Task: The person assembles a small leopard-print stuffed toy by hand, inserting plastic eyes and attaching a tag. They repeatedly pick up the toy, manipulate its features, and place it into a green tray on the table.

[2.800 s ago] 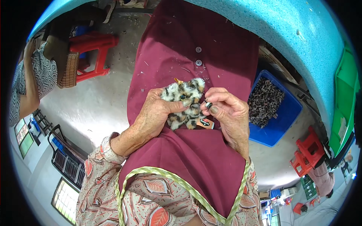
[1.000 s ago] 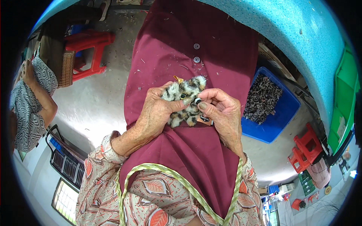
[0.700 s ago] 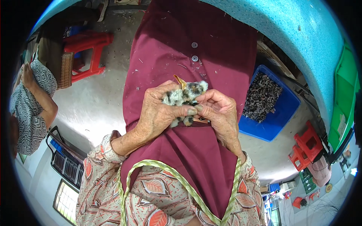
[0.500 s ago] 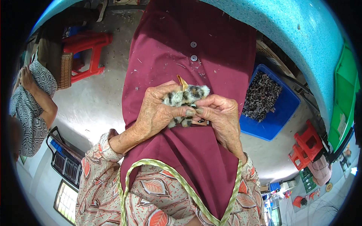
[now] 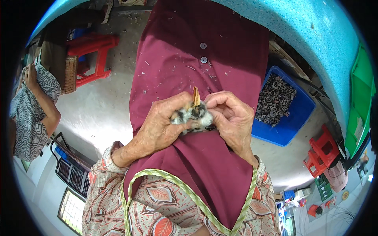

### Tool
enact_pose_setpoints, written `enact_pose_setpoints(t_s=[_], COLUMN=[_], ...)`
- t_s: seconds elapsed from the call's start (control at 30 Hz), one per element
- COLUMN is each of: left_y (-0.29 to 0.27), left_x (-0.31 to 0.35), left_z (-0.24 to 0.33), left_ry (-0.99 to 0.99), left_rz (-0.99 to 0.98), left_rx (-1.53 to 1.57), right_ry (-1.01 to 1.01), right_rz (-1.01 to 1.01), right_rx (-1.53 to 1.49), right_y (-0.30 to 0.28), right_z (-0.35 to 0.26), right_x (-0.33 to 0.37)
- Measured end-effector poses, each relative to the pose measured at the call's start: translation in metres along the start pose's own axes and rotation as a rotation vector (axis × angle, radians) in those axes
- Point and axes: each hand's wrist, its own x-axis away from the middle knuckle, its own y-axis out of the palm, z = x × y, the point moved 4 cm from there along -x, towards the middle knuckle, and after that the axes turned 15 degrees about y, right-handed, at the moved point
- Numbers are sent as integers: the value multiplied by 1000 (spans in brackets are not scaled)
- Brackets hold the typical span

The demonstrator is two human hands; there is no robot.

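Observation:
My left hand [image 5: 160, 125] is closed around a small fluffy plush piece [image 5: 195, 116] with white, black and tan spotted pile, held above my lap. A yellow-tan strip [image 5: 196, 96] sticks up from its top. Low on its right side shows a shiny dark spot [image 5: 210, 127], too small to name. At the right edge of the plush is my right hand [image 5: 232, 118], fingers curled and thumb drawn in toward them. What lies between those fingertips, if anything, is hidden.
A maroon apron [image 5: 169, 78] with bits of fluff covers my lap. On the right, a blue bin [image 5: 287, 133] holds spotted plush pieces [image 5: 275, 100]. A speckled blue surface [image 5: 291, 27] curves overhead. Red stools [image 5: 92, 51] stand at left. Another person's arm [image 5: 45, 104] shows at far left.
The plush has turned in my left hand, and its strip stands more upright. My right hand has shifted slightly up and right; its thumb has parted from my left thumb.

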Motion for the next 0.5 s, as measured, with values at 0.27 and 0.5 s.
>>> enact_pose_setpoints(t_s=[0.27, 0.5], left_y=[-9, -17], left_x=[17, 36], left_z=[32, 39], left_ry=[739, 839], left_rz=[148, 95], left_rx=[-403, -404], right_ry=[-368, -708], right_rz=[-19, -180], right_rx=[349, 368], right_y=[24, 38], right_z=[-32, -40], right_x=[24, 32])
